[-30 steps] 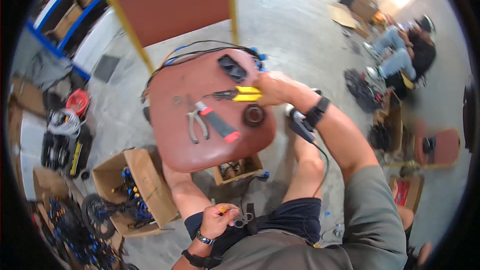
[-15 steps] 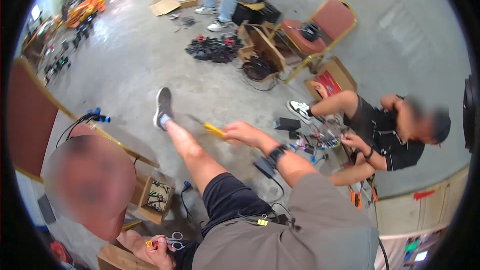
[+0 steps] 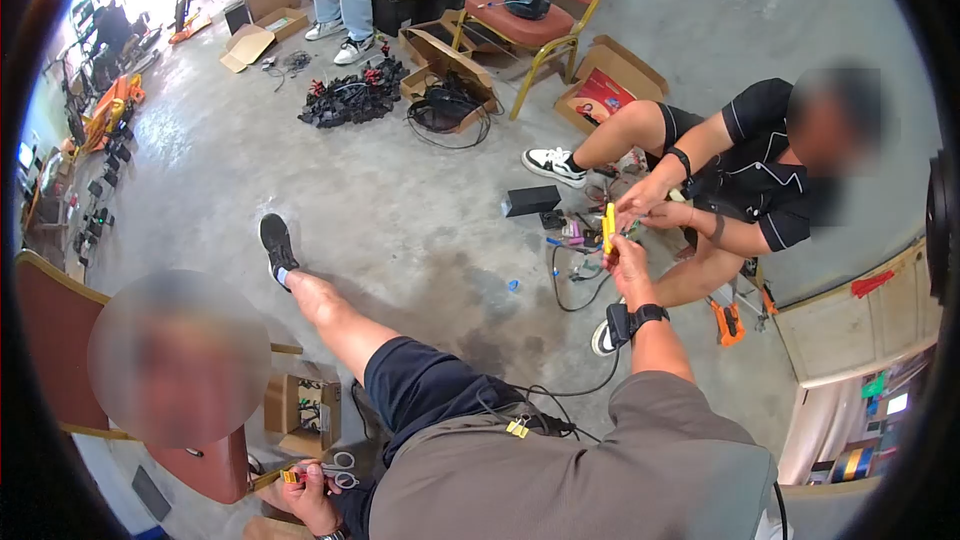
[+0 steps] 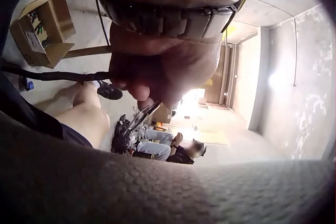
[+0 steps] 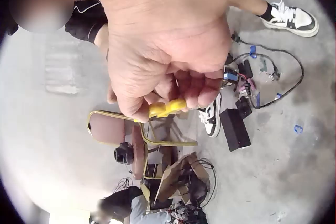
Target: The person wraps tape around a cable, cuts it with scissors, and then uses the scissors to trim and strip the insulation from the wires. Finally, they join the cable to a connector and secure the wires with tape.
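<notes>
My right hand (image 3: 627, 265) is stretched out and pinches the end of a yellow-handled tool (image 3: 609, 228), which points up beside the seated person's hand (image 3: 640, 202); whether that hand touches it I cannot tell. From the right wrist, yellow handles (image 5: 168, 108) show between the thumb and fingers of my hand (image 5: 168, 45). Low at the left, my left hand (image 3: 316, 508) is curled round metal scissors (image 3: 341, 470) with their loops showing, and a small yellow-orange item (image 3: 291, 477) sits by its fingers. The left wrist view shows this hand (image 4: 163, 69) dark, its grip partly hidden.
Electronic parts and cables (image 3: 580, 235) lie on the floor by a black box (image 3: 532, 201) and the seated person. A red chair (image 3: 525, 20), cartons (image 3: 450, 70) and a black pile (image 3: 350, 93) stand farther off. A small carton (image 3: 290, 410) is near my left hand.
The view has swung right, away from the tool-covered seat. My right hand has carried the yellow-handled tool off that seat to the seated person's hands. My left hand keeps hold of the scissors.
</notes>
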A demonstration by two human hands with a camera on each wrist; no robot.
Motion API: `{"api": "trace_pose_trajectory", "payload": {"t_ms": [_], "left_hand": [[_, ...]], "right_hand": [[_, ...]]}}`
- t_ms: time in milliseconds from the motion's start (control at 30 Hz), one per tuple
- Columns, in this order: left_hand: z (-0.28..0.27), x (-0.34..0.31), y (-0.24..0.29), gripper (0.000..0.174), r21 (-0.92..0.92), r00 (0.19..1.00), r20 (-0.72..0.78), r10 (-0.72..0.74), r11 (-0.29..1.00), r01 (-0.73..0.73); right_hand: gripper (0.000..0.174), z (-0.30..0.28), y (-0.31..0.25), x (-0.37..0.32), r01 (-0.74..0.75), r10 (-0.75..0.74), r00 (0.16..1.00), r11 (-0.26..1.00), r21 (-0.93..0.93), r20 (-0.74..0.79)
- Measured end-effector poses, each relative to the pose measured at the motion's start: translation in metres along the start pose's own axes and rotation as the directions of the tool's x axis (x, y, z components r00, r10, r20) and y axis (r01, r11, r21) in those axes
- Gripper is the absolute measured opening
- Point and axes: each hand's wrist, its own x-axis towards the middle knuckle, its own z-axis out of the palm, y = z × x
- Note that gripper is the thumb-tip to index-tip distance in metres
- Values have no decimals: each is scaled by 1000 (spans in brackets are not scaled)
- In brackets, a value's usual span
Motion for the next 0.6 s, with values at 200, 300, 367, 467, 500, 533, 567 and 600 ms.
{"api": "trace_pose_trajectory", "payload": {"t_ms": [200, 300, 367, 467, 500, 533, 567, 600], "left_hand": [[-6, -12, -8, 20, 7, 989, -127, 76, 997, -76], [-6, -12, -7, 19, -17, 986, -133, 99, 995, -102], [-3, -12, -4, 19, -10, 986, -134, 103, 994, -105], [-9, -10, -1, 18, 6, 985, -149, 93, 996, -93], [-12, -9, -1, 18, 11, 984, -160, 81, 997, -80], [-14, -7, 0, 18, 9, 981, -175, 85, 996, -84], [-14, -7, 1, 18, 2, 978, -189, 85, 996, -86], [-16, -8, 3, 18, 0, 976, -200, 81, 997, -83]], "right_hand": [[22, 11, -6, 6, 9, -9, 1000, 999, 45, -18], [22, 14, -7, 11, 14, -16, 1000, 996, 86, 24], [22, 18, -10, 15, 14, -21, 998, 993, 120, 61], [23, 47, -21, 7, 67, -89, 991, 976, 206, 102], [22, 60, -9, 14, 55, -69, 989, 992, 111, 134], [22, 77, 4, 20, 48, -50, 985, 999, 14, 164], [21, 111, 10, 4, 77, -34, 976, 978, -196, 213], [22, 147, 18, -18, 120, -8, 934, 949, -293, 357]]}}
